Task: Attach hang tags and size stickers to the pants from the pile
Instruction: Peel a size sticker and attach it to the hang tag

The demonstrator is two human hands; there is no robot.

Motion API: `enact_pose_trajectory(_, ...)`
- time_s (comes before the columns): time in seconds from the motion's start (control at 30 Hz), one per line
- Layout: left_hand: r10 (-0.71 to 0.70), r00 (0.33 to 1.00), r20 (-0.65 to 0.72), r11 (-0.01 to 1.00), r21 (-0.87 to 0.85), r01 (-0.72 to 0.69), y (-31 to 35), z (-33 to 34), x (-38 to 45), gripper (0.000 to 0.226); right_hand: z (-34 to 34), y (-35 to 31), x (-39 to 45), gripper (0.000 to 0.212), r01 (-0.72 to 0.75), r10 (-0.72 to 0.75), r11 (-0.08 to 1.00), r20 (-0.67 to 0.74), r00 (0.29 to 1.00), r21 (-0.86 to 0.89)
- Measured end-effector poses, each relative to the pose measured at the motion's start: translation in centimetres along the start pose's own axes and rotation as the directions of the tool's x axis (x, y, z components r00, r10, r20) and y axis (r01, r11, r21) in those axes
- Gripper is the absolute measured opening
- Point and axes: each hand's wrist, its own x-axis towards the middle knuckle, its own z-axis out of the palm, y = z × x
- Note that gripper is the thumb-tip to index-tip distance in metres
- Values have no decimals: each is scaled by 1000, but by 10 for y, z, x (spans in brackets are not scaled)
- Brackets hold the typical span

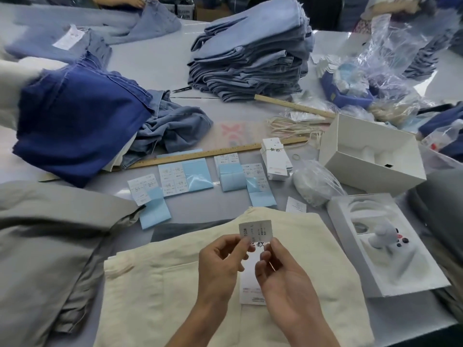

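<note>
- My left hand [220, 261] pinches the lower left edge of a sticker [255, 231] between thumb and fingertips; fingers curled.
- My right hand [280, 279] is close beside it, thumb and forefinger curled toward the sticker's lower right corner. I cannot tell for sure whether they grip the sticker or the hang tag [251, 284] under it.
- The two hands are almost touching, raised just above the cream pants [160, 291].
- The hang tag lies flat on the cream pants, long side running toward me, its top end hidden behind my fingers.
- The cream pants lie across the near part of the table [155, 61], their far edge just short of the sticker sheets [185, 180].
- Those sheets, white labels on blue backing, lie in a row between the pants and a ruler [200, 154].
- A banded bundle of tags [275, 159] stands at the ruler's right end.
- To my left, grey pants [50, 246] overlap the cream ones' left edge; open table shows only in a narrow strip beyond them.
- To my right, an open white box [385, 249] sits near the pants' right edge, another white box [370, 156] behind it.
- Further off: dark blue pants [75, 121] at left, a tall pile [250, 58] of light denim at centre.
</note>
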Motion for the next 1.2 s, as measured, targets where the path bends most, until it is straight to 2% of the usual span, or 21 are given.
enact_pose_trajectory(0.07,-7,1000,21,1000,28,6,-1,-7,0,10,-7,3,-2,26,95,-97,990,-16,995,-108)
enact_pose_trajectory(0.13,55,990,130,977,197,-80,2,-18,4,11,-17,3,-3,19,268,-289,921,-37,957,-284)
enact_pose_trajectory(0.2,127,950,287,896,377,-234,9,-27,10,14,-27,-4,-4,30,473,-530,733,26,848,-489)
enact_pose_trajectory(0.27,142,890,434,773,513,-373,20,-35,17,10,-35,-17,-4,36,605,-642,446,236,730,-659)
enact_pose_trajectory(0.33,78,821,565,590,638,-495,31,-41,25,10,-39,-25,-4,33,652,-550,146,487,679,-744)
enact_pose_trajectory(0.37,43,790,612,491,675,-550,35,-43,28,12,-41,-26,-3,30,647,-490,37,551,676,-761)
enact_pose_trajectory(0.4,23,762,647,420,685,-595,38,-44,30,14,-42,-25,-2,28,637,-446,-38,584,678,-770)
enact_pose_trajectory(0.47,10,719,695,380,663,-646,40,-45,33,13,-45,-22,-3,25,619,-377,-131,616,691,-775)
enact_pose_trajectory(0.53,-6,691,723,390,638,-664,41,-45,33,11,-49,-17,-3,26,615,-349,-163,628,695,-771)
enact_pose_trajectory(0.63,-48,668,742,408,625,-665,37,-43,31,13,-55,-15,-4,30,599,-385,-176,615,688,-781)
enact_pose_trajectory(0.73,-101,652,751,426,625,-654,34,-39,27,11,-63,-17,-4,23,582,-325,-140,593,737,-801)
enact_pose_trajectory(0.83,-135,651,747,410,640,-649,30,-34,29,7,-67,-17,-4,18,585,-271,-129,596,756,-801)
enact_pose_trajectory(0.93,-144,655,742,410,647,-643,22,-31,30,8,-70,-18,-3,15,586,-254,-175,611,749,-791)
enact_pose_trajectory(1.0,-145,663,734,442,648,-620,18,-33,33,13,-69,-19,0,15,570,-262,-164,593,761,-805)
enact_pose_trajectory(1.03,-130,687,715,502,645,-577,16,-35,35,15,-68,-19,1,16,554,-278,-120,563,778,-824)
enact_pose_trajectory(1.1,-48,815,578,674,621,-401,12,-39,44,12,-63,-21,5,18,500,-311,-8,477,822,-866)
enact_pose_trajectory(1.17,53,954,296,776,590,-226,6,-42,52,9,-55,-24,10,18,425,-307,69,386,870,-903)
enact_pose_trajectory(1.2,74,980,183,786,594,-170,2,-43,54,12,-52,-25,13,18,383,-282,98,344,896,-918)
